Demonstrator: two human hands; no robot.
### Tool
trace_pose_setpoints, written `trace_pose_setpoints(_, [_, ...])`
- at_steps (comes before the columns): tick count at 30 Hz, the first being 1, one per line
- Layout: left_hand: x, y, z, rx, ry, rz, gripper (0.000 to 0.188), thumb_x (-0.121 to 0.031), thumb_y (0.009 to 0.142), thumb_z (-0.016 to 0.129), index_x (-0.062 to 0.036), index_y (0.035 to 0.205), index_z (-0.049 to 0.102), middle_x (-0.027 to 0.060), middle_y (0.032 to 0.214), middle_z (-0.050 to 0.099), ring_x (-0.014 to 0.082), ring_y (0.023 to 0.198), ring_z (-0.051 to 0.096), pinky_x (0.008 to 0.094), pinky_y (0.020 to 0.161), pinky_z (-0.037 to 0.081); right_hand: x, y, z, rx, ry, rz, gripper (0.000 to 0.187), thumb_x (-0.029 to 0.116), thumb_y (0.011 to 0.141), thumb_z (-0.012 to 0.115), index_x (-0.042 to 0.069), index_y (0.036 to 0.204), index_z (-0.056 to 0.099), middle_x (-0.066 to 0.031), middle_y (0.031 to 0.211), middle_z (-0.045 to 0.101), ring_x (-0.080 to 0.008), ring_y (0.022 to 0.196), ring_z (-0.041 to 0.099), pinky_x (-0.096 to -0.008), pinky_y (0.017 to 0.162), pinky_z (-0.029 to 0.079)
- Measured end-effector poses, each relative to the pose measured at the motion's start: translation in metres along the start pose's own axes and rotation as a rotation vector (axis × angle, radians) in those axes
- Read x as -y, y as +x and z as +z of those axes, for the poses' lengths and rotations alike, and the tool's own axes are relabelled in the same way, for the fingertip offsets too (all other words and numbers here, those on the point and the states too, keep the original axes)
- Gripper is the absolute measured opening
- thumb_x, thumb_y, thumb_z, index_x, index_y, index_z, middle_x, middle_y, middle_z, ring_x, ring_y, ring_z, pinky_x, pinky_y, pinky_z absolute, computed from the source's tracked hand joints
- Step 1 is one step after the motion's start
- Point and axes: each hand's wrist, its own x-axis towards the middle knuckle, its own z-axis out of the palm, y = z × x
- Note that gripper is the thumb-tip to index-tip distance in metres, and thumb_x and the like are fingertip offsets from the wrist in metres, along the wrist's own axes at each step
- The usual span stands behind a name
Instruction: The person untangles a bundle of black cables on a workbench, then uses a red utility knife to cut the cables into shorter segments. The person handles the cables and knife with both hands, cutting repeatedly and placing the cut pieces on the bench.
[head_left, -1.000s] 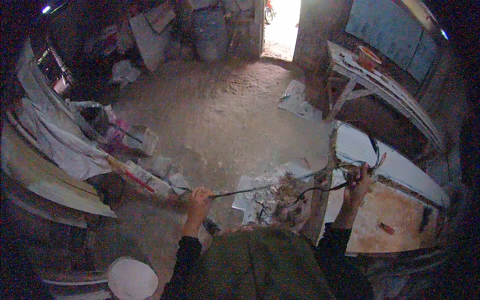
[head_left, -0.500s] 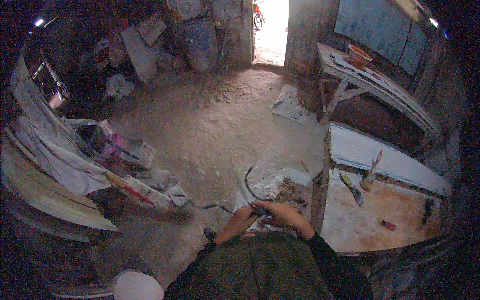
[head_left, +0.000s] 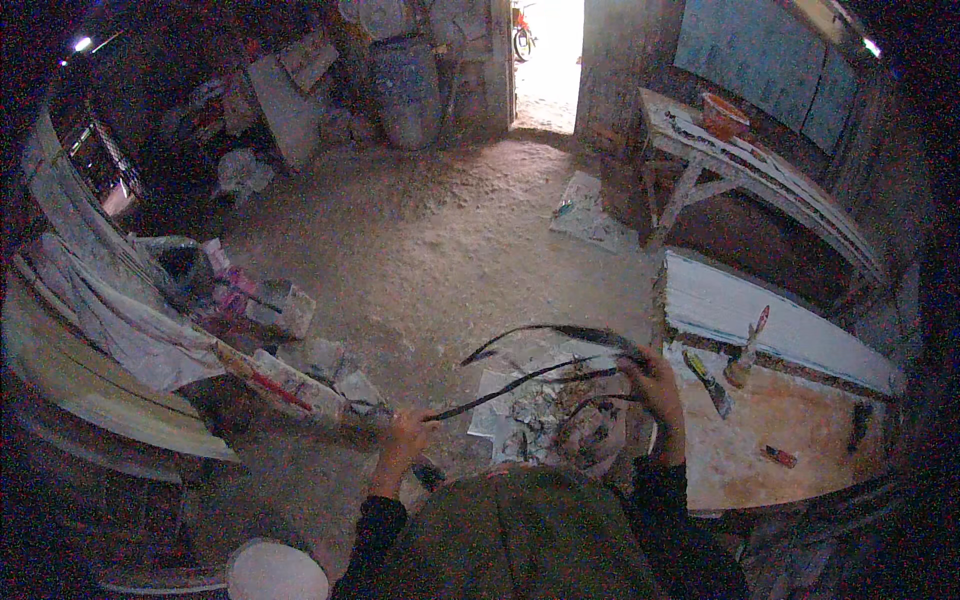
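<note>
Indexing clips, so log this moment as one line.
left hand: holding dark strip; right hand: holding dark strip, loose dark lengths; scraper, brush: on panel

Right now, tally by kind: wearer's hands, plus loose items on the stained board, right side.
Hands (left hand, right hand): 2
Yellow-handled scraper: 1
Red-tipped brush: 1
Small red item: 1
Dark shape, kind unclear: 1
Total: 6

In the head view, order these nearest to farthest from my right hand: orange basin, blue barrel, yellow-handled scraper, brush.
1. Yellow-handled scraper: just right of your right hand.
2. Brush: right of the scraper.
3. Orange basin: well ahead, on the bench.
4. Blue barrel: far ahead, to the left.
</note>
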Motion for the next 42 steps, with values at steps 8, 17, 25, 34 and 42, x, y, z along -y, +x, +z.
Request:
trace_pose_setpoints(8, [0.062, -0.002, 0.024, -0.049, -0.018, -0.085, 0.017, -0.019, 0.079, 0.055, -0.0087, 0.092, 0.059, 0.0114, 0.094, 0.055, 0.032, 0.092, 0.05, 0.0422, 0.079, 0.041, 0.025, 0.004, -0.028, -0.539, 0.184, -0.136, 0.024, 0.03, 0.085, 0.053, 0.006, 0.087, 0.052, 0.0029, 0.064, 0.045, -0.0068, 0.055, 0.043, -0.0219, 0.051, 0.036])
trace_pose_setpoints(17, [0.028, -0.019, 0.109, 0.25, -0.15, -0.023, 0.074, -0.023, 0.077, 0.061, -0.0146, 0.136, 0.018, 0.02, 0.132, 0.029, 0.0375, 0.119, 0.033, 0.0406, 0.098, 0.03, 0.045, -0.005, -0.03, -0.772, 0.311, -0.163, 0.021, 0.028, 0.081, 0.06, 0.009, 0.089, 0.054, 0.0051, 0.071, 0.05, -0.0043, 0.059, 0.045, -0.0187, 0.05, 0.038])
trace_pose_setpoints(25, [-0.069, 0.026, 0.033, 0.173, -0.384, 0.107, 0.078, -0.021, 0.076, 0.062, -0.0162, 0.137, 0.013, 0.017, 0.138, 0.019, 0.0369, 0.126, 0.023, 0.0408, 0.1, 0.027, 0.01, -0.002, 0.057, 0.244, 0.012, 0.428, 0.036, 0.011, 0.075, 0.061, 0.004, 0.11, 0.052, -0.007, 0.104, 0.056, -0.0197, 0.092, 0.054, -0.0317, 0.075, 0.044])
trace_pose_setpoints(34, [-0.048, 0.029, 0.048, 0.11, -0.312, 0.54, 0.04, -0.003, 0.071, 0.06, -0.01, 0.109, 0.055, 0.0117, 0.083, 0.059, 0.0278, 0.079, 0.057, 0.0367, 0.073, 0.045, 0.015, -0.026, 0.102, 0.836, -0.609, -0.384, 0.027, 0.009, 0.074, 0.06, 0.005, 0.1, 0.055, -0.0153, 0.092, 0.06, -0.031, 0.082, 0.059, -0.0373, 0.072, 0.046])
trace_pose_setpoints(42, [0.041, 0.02, -0.019, -0.242, -0.63, -0.398, 0.028, 0.003, 0.069, 0.049, -0.0088, 0.094, 0.056, -0.0008, 0.069, 0.05, 0.0076, 0.056, 0.046, 0.0226, 0.044, 0.039, 0.007, -0.013, 0.032, 0.531, -0.189, 0.045, 0.019, 0.007, 0.074, 0.064, 0.002, 0.091, 0.057, -0.0073, 0.08, 0.061, -0.0144, 0.075, 0.057, -0.0306, 0.066, 0.046])
